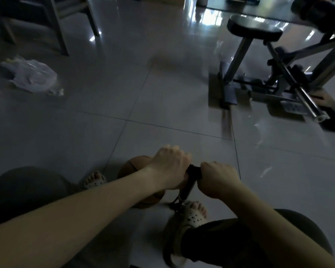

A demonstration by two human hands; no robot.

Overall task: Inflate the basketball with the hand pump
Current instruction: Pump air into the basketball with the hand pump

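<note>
My left hand (169, 167), right hand (218, 178) clamped on pump handle (193, 170); barrel (189, 187) upright below (basketball (136, 164) just left).

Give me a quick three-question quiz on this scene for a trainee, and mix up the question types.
1. True or false: the left hand and right hand both grip the pump handle.
2. Where is the basketball? A) on the floor beside the pump; B) on the stool; C) inside the bag.
3. Fill in: the plastic bag lies on the person's ____ side.

Key: 1 true; 2 A; 3 left.
</note>
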